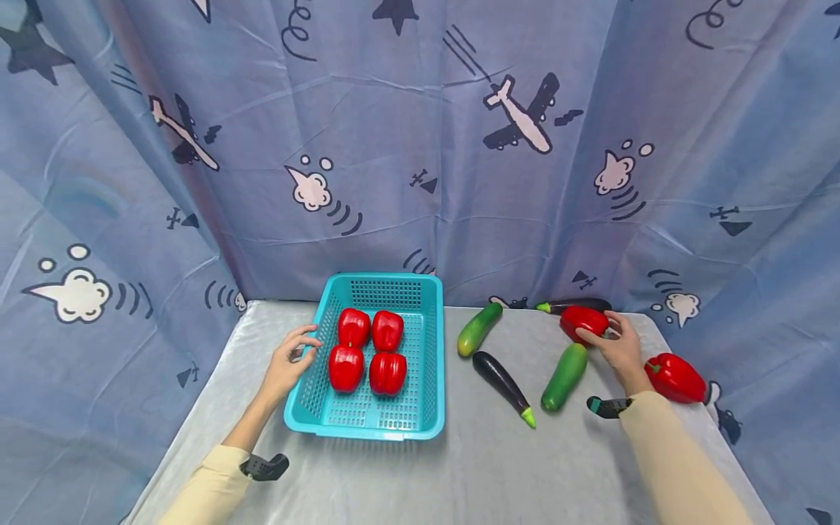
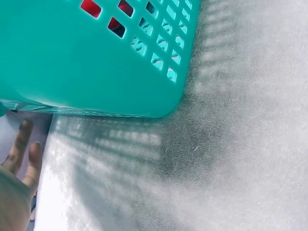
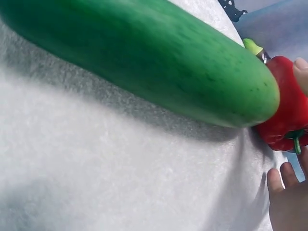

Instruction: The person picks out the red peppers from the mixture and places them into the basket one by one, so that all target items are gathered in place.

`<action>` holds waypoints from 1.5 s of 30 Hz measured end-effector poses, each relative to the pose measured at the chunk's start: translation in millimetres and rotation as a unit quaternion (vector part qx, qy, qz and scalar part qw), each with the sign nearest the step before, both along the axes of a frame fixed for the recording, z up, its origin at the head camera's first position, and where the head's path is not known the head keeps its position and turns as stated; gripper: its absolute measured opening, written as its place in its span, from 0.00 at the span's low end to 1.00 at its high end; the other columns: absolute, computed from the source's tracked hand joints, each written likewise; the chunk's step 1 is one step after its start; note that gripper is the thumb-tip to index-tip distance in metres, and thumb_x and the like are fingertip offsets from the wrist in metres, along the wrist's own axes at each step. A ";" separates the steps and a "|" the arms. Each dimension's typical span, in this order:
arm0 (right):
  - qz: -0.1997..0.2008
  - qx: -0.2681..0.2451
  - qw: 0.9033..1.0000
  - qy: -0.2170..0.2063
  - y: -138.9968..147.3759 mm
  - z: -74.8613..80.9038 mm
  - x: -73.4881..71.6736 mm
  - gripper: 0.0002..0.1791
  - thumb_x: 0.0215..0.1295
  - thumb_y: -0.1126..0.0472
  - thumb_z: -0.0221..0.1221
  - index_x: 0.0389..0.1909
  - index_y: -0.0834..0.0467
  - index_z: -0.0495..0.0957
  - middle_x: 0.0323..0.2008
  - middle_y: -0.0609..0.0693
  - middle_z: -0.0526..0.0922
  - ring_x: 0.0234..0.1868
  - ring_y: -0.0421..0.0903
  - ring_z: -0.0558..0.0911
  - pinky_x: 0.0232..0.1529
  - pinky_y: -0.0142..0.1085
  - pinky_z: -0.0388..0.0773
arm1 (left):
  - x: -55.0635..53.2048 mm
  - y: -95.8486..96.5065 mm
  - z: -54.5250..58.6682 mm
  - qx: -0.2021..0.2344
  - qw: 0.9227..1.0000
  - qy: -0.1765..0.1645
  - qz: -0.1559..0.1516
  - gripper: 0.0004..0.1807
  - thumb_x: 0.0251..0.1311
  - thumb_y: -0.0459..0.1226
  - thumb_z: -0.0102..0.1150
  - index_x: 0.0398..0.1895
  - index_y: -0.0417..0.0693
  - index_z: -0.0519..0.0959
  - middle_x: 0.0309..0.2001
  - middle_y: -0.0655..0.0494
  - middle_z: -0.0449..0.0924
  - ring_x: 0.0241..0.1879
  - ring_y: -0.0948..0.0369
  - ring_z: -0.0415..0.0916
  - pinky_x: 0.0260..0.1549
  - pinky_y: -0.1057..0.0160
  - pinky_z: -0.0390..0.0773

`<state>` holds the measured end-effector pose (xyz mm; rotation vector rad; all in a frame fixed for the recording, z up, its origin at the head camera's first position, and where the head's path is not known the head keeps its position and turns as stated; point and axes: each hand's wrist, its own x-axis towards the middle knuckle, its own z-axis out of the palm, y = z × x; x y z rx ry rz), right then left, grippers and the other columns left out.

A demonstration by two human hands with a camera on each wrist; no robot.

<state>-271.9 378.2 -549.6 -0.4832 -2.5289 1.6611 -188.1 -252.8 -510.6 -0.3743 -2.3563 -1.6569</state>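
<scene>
Fingers and thumb of the right hand straddle one end of the red pepper at mid-right, just above a green cucumber; whether they are clamped on it, I cannot tell. Taking hold seems the step in hand; the next move calls for a firm grip clear of the cucumber. Left of centre, the left hand, fingers apart, is at the left rim of a blue basket holding four peppers.

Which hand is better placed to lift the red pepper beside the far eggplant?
Probably the right hand: its thumb and fingers are on that red pepper; the left hand is over by the blue basket.
</scene>
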 end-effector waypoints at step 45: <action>0.059 0.045 0.994 0.075 -30.4 37.5 14.2 0.46 0.66 0.42 0.66 0.78 0.57 0.58 0.69 0.65 0.64 0.67 0.61 0.63 0.48 0.33 0.71 | 1.7 0.8 1.7 -0.005 1.000 0.001 -0.005 0.07 0.68 0.21 0.56 0.46 0.24 0.80 0.66 0.27 0.66 0.64 0.34 0.64 0.48 0.54 0.70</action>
